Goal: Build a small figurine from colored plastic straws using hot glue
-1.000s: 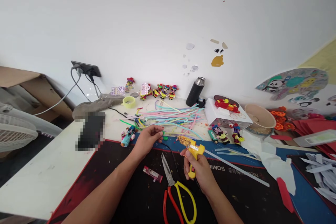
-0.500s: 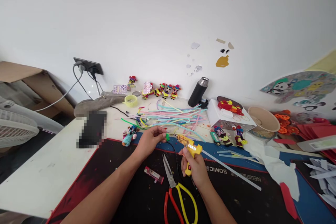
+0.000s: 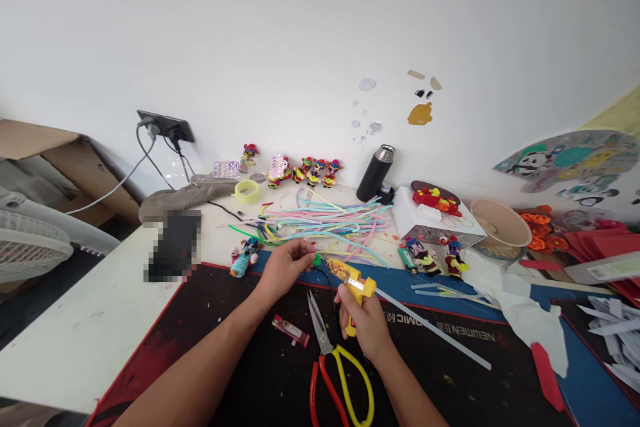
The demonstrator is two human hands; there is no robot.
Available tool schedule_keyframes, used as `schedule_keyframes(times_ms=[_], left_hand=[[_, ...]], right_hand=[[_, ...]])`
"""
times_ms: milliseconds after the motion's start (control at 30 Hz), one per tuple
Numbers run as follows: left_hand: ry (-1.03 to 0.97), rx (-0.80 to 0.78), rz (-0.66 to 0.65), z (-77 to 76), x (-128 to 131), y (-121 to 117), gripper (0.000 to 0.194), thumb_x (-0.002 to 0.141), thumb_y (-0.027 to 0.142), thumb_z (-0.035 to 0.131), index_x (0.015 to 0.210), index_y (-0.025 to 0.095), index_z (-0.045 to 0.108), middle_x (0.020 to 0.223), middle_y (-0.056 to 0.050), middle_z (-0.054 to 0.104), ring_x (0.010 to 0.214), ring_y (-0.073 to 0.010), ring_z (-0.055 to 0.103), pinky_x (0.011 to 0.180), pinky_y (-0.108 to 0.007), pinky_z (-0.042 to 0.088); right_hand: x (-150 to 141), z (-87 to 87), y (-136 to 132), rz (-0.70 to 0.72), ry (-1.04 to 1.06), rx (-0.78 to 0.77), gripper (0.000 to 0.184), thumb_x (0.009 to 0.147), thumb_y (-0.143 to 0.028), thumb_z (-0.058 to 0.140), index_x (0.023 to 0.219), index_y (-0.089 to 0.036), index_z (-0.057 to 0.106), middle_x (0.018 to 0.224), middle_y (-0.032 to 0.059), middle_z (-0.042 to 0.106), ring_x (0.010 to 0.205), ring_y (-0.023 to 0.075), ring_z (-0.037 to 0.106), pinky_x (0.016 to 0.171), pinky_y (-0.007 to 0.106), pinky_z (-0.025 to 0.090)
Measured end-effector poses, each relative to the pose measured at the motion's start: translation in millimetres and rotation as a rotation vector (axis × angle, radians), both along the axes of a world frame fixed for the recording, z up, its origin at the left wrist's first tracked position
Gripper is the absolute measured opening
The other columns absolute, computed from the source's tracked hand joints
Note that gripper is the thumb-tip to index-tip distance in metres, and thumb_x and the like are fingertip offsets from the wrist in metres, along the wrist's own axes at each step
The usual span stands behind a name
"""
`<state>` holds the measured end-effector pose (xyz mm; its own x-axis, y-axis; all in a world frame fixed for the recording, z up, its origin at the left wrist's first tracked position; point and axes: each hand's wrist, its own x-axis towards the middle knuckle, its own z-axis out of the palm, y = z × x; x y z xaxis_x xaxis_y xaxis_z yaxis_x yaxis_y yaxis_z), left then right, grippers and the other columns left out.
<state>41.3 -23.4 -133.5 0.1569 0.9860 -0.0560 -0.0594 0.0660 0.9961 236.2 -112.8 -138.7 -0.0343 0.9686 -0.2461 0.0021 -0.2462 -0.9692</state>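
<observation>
My left hand (image 3: pixel 286 271) pinches a small green piece (image 3: pixel 317 259) between thumb and fingers; its exact kind is too small to make out. My right hand (image 3: pixel 364 317) grips a yellow hot glue gun (image 3: pixel 356 285), its nozzle pointing left, close beside the green piece. Whether they touch I cannot tell. A long translucent glue stick (image 3: pixel 435 329) sticks out of the gun's back end. Below the hands, scissors (image 3: pixel 326 340) with one red and one yellow handle lie on the dark mat. A pink-red lighter (image 3: pixel 291 331) rests left of the blades.
Pastel pipe cleaners (image 3: pixel 330 221) lie in a heap behind my hands. A small blue-clad figure (image 3: pixel 243 260) stands left, and several more figures (image 3: pixel 317 172) line the wall. A black thermos (image 3: pixel 375 173), a white box (image 3: pixel 440 230) and a beige bowl (image 3: pixel 501 223) stand further back and right.
My right hand has brought the glue gun slightly left and tilted it, so its nozzle sits nearer the green piece. My left hand keeps its pinch in nearly the same place.
</observation>
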Motion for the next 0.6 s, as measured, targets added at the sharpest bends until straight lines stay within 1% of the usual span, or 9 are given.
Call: schedule_keyframes(times_ms=[400, 600], left_hand=[[0.036, 0.025, -0.034, 2.7, 1.5, -2.6, 0.026, 0.076, 0.041, 0.077, 0.088, 0.019, 0.068, 0.074, 0.001, 0.066, 0.064, -0.0154, 0.062, 0.062, -0.028, 0.053], [0.053, 0.028, -0.047, 4.0, 1.0, -3.2, 0.025, 0.077, 0.040, 0.076, 0.087, 0.019, 0.067, 0.075, 0.001, 0.066, 0.064, -0.0152, 0.062, 0.062, -0.028, 0.053]], right_hand=[[0.2, -5.5, 0.1, 0.006, -0.026, 0.001, 0.058, 0.089, -0.076, 0.064, 0.078, -0.020, 0.059, 0.041, -0.0054, 0.052, 0.032, 0.0112, 0.049, 0.036, 0.021, 0.037], [-0.6, -5.3, 0.9, 0.002, -0.029, -0.016, 0.060, 0.085, -0.079, 0.065, 0.076, -0.019, 0.058, 0.041, -0.0054, 0.052, 0.032, 0.0110, 0.050, 0.036, 0.020, 0.037]])
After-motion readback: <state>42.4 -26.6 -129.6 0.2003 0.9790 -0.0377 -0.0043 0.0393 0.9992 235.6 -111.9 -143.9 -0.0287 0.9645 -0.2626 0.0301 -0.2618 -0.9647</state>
